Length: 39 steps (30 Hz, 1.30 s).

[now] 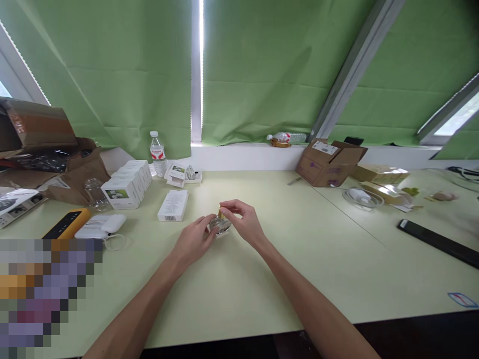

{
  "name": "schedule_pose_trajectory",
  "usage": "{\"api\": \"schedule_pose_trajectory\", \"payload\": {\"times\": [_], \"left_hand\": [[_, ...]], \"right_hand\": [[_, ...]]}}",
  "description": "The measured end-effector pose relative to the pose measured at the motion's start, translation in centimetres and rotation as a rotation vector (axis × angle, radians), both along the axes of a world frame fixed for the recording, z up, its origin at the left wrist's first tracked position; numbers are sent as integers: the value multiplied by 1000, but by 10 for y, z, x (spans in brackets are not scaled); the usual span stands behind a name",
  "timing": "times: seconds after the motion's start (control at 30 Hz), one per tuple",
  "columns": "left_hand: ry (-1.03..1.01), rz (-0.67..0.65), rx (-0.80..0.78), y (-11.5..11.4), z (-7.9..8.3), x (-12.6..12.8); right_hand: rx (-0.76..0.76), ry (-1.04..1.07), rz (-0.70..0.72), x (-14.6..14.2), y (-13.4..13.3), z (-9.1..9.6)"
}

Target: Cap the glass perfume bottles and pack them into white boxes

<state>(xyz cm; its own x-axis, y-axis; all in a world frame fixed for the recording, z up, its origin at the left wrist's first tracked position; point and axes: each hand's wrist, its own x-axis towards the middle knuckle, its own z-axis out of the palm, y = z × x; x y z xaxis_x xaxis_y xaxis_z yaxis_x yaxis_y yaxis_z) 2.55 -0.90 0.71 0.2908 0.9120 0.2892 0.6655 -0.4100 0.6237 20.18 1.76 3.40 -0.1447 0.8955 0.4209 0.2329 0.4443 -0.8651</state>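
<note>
A small clear glass bottle with a gold top stands on the pale green table in front of me. My left hand grips its glass body from the left. My right hand pinches the gold top from above and the right. A flat white box with a barcode lies just to the left of the hands.
A row of white boxes and an empty glass bottle stand at the left, with a water bottle behind. A white power bank and orange device lie nearer. Open cardboard boxes and a black bar sit to the right.
</note>
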Motion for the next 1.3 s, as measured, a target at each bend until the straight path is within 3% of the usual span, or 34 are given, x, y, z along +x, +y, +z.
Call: {"api": "schedule_pose_trajectory", "payload": {"times": [1.3], "left_hand": [[8,-5,-1,0,-1,0]], "right_hand": [[-42,23,9,-1,2,-1]]}}
